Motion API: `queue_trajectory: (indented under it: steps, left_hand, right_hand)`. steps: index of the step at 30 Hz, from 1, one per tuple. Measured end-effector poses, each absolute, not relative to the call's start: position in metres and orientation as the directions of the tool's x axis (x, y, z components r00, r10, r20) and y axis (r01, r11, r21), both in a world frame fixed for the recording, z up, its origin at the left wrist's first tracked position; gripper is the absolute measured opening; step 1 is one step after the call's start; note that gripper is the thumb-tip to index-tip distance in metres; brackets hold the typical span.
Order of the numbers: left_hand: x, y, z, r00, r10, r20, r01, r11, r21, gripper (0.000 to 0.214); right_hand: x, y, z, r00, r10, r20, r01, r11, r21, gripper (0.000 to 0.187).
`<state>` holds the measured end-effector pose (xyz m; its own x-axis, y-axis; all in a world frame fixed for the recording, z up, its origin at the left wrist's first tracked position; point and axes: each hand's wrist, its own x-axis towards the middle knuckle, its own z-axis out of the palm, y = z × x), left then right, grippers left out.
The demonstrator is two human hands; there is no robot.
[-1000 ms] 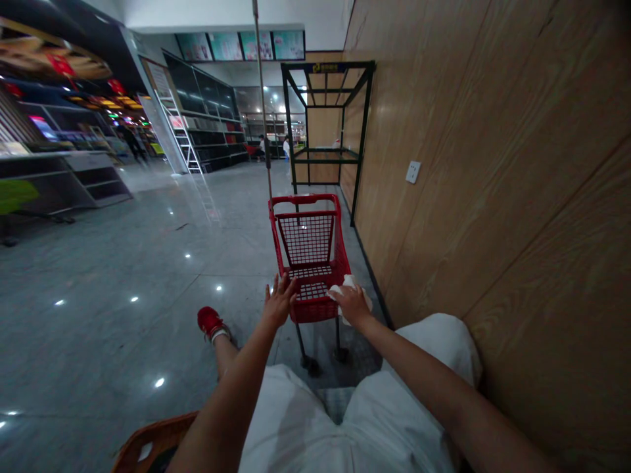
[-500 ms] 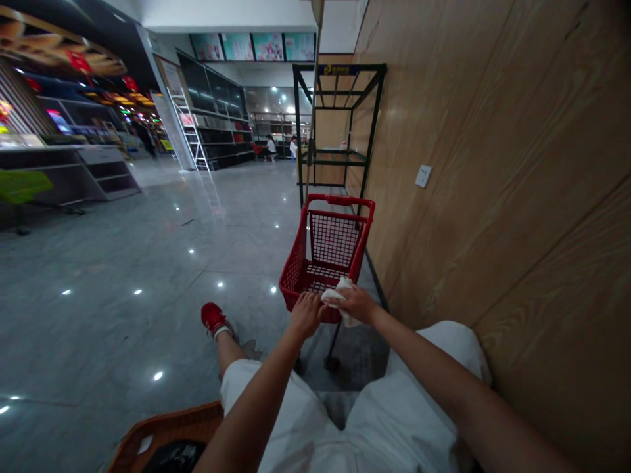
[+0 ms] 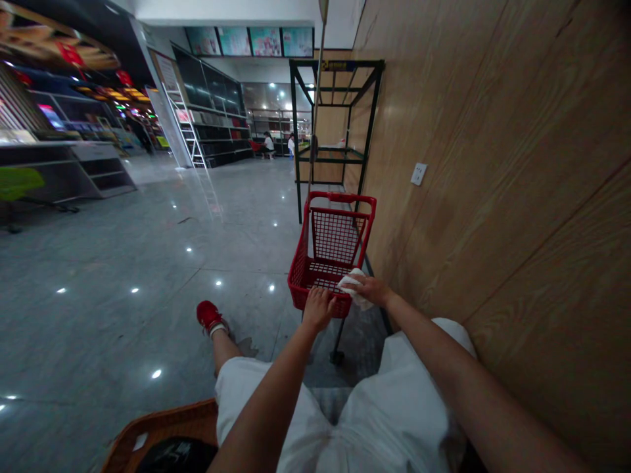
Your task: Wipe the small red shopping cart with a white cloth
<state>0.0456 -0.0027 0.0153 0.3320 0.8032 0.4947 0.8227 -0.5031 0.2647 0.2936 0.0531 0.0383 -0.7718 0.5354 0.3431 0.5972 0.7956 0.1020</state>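
Note:
A small red shopping cart [image 3: 299,294] with mesh walls stands in front of my knees, its handle on the far side. My left hand [image 3: 319,307] grips the near rim of the basket, fingers hooked over the edge. To its right, my right hand [image 3: 373,290] is closed on a crumpled white cloth [image 3: 355,282] and presses it against the near right corner of the rim. The cloth partly covers that corner. Under the basket, a dark leg with a caster [image 3: 337,357] shows.
A wood-panelled wall [image 3: 483,197] with a socket [image 3: 419,174] runs close on my right. Behind the cart stands a dark metal frame [image 3: 367,157]. An orange-brown basket [image 3: 162,415] holding a black item sits at my lower left. Grey tiled floor [image 3: 162,282] stretches left.
My right hand has slid right along the rim with the cloth, away from my left hand. My left hand has also shifted a little right, and the cart has moved slightly right.

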Motion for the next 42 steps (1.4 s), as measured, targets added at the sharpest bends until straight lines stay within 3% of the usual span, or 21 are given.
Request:
queue_trajectory:
  steps: [6,13,20,25,29,31,34,39,42]
  left_hand:
    - [0.036,-0.001,0.002,0.326,0.793,0.515,0.802,-0.52,0.294,0.027]
    - [-0.008,0.003,-0.011,0.389,0.787,0.479,0.818,-0.534,0.213,0.066]
    - [-0.087,0.006,0.009,0.489,0.823,0.288,0.85,-0.524,0.055,0.106]
    - [-0.125,0.005,0.036,0.373,0.911,0.175,0.926,-0.378,-0.01,0.092]
    - [-0.12,0.002,0.055,0.242,0.963,0.121,0.969,-0.246,0.017,0.068]
    - [-0.097,0.0,0.06,0.186,0.97,0.154,0.976,-0.201,0.084,0.064]
    - [-0.044,-0.003,0.059,0.204,0.928,0.311,0.952,-0.262,0.158,0.068]
    - [0.015,-0.017,0.039,0.154,0.912,0.381,0.952,-0.24,0.191,0.079]
    - [0.014,-0.026,0.029,0.154,0.901,0.405,0.951,-0.246,0.186,0.079]
  right_hand:
    - [0.286,0.058,0.038,-0.726,0.576,0.375,0.637,0.769,0.054,0.046]
    - [0.237,0.041,0.022,-0.626,0.6,0.497,0.705,0.708,0.034,0.039]
    - [0.154,0.011,0.03,-0.582,0.686,0.438,0.773,0.634,0.035,0.042]
    - [0.147,0.032,0.056,-0.702,0.617,0.355,0.682,0.727,0.085,0.047]
    - [0.19,0.069,0.08,-0.498,0.787,0.364,0.847,0.532,0.008,0.042]
    - [0.204,0.081,0.084,-0.448,0.82,0.355,0.874,0.486,-0.02,0.044]
    - [0.2,0.083,0.077,-0.472,0.808,0.354,0.862,0.507,-0.008,0.043]
    - [0.178,0.066,0.056,-0.561,0.723,0.402,0.801,0.596,0.046,0.05]
    - [0.19,0.065,0.06,-0.53,0.772,0.351,0.83,0.557,0.028,0.051]
